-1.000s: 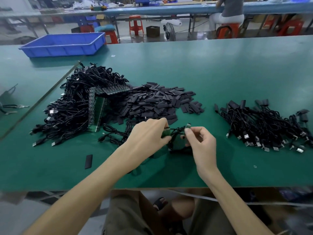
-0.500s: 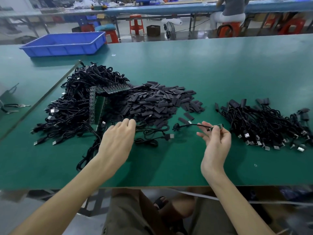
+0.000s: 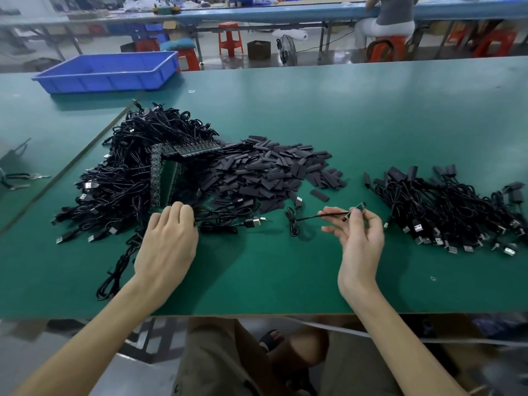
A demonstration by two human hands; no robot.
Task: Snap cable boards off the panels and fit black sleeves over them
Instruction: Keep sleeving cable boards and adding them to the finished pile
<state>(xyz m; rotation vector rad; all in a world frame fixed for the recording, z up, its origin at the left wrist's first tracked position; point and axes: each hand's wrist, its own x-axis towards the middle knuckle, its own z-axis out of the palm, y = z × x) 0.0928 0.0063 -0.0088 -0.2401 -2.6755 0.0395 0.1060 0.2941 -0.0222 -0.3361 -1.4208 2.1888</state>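
right fingers (image 3: pixel 357 222) pinch cable board (image 3: pixel 361 207); left fingers (image 3: pixel 177 212) curl onto cables (image 3: pixel 123 178), grip unclear.

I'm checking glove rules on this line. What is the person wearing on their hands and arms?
Nothing shows: the left hand and right hand are bare, with no gloves, watch or wristband, and both forearms are uncovered, no shirt sleeves in view.

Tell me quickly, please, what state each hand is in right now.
Left hand: fingers curled into the cable pile; whether it holds anything cannot be told.
Right hand: pinching a cable board.
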